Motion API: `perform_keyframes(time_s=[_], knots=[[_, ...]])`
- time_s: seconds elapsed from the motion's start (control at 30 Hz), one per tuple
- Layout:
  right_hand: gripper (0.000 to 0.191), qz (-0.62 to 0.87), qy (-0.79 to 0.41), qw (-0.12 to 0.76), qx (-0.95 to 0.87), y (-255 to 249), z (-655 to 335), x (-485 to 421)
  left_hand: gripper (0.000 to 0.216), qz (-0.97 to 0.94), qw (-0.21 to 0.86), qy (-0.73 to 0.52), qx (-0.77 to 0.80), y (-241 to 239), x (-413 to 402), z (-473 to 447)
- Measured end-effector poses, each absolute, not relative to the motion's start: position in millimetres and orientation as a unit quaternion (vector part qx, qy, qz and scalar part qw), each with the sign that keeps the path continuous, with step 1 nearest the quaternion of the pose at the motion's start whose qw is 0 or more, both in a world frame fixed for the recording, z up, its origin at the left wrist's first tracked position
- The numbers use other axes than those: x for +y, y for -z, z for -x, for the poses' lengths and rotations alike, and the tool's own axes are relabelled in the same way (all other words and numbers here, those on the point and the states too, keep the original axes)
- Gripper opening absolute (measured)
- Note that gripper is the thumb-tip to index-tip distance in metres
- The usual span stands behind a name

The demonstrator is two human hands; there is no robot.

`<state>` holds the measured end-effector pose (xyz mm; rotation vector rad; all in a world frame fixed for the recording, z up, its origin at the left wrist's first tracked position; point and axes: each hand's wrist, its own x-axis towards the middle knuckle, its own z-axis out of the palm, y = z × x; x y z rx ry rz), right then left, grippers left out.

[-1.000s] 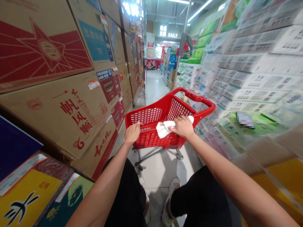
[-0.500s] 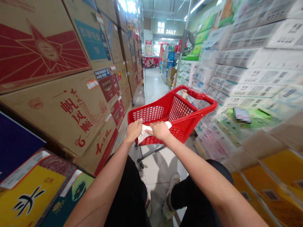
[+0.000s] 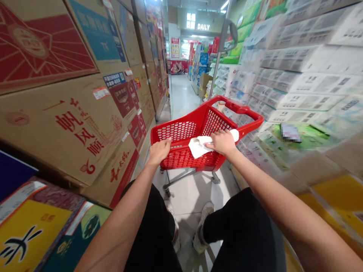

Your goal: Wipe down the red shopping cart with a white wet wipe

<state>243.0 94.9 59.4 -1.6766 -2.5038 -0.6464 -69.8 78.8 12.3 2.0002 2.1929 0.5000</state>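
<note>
A red plastic shopping cart (image 3: 181, 132) stands in a narrow store aisle in front of me, its basket showing nothing inside. My left hand (image 3: 159, 151) grips the near rim of the basket at its left corner, fingers curled over the edge. My right hand (image 3: 222, 141) presses a white cloth (image 3: 198, 146) onto the same rim further right, fingers closed over the cloth. The cart's red handle (image 3: 241, 109) is on the far side, away from me.
Stacked cardboard boxes (image 3: 70, 113) wall the left side of the aisle. Shelves of white tissue packs (image 3: 297, 87) line the right. A grey pole (image 3: 219, 56) rises behind the cart. The tiled floor (image 3: 181, 98) runs ahead to a "DAILY" sign (image 3: 203, 27).
My right hand slid the cloth along the rim: toward my left hand half a second ago, now back out to the right. The cart shifted slightly.
</note>
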Motion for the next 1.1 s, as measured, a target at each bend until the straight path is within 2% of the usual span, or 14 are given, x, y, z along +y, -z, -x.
perform_keyframes(time_s=[0.33, 0.57, 0.8, 0.97, 1.1], knots=[[0.065, 0.502, 0.107, 0.119, -0.85, -19.2, -98.6, 70.9, 0.075, -0.666, 0.081, -0.168, 0.722, -13.8, 81.1, 71.9], [0.069, 0.509, 0.15, 0.091, -0.843, -33.2, -167.6, 87.4, 0.078, -0.689, 0.046, -0.162, 0.705, -6.7, 89.2, 87.0], [0.07, 0.532, 0.226, 0.067, -0.813, -53.0, -245.1, 105.7, 0.077, -0.679, 0.075, -0.167, 0.711, -8.8, 89.9, 81.9], [0.066, 0.521, 0.193, 0.064, -0.829, -38.6, -209.6, 101.6, 0.079, -0.678, 0.121, -0.173, 0.704, -14.1, 82.8, 65.2], [0.064, 0.497, 0.153, 0.101, -0.848, -20.9, -152.5, 86.6, 0.08, -0.677, 0.123, -0.19, 0.7, -14.4, 77.5, 55.5]])
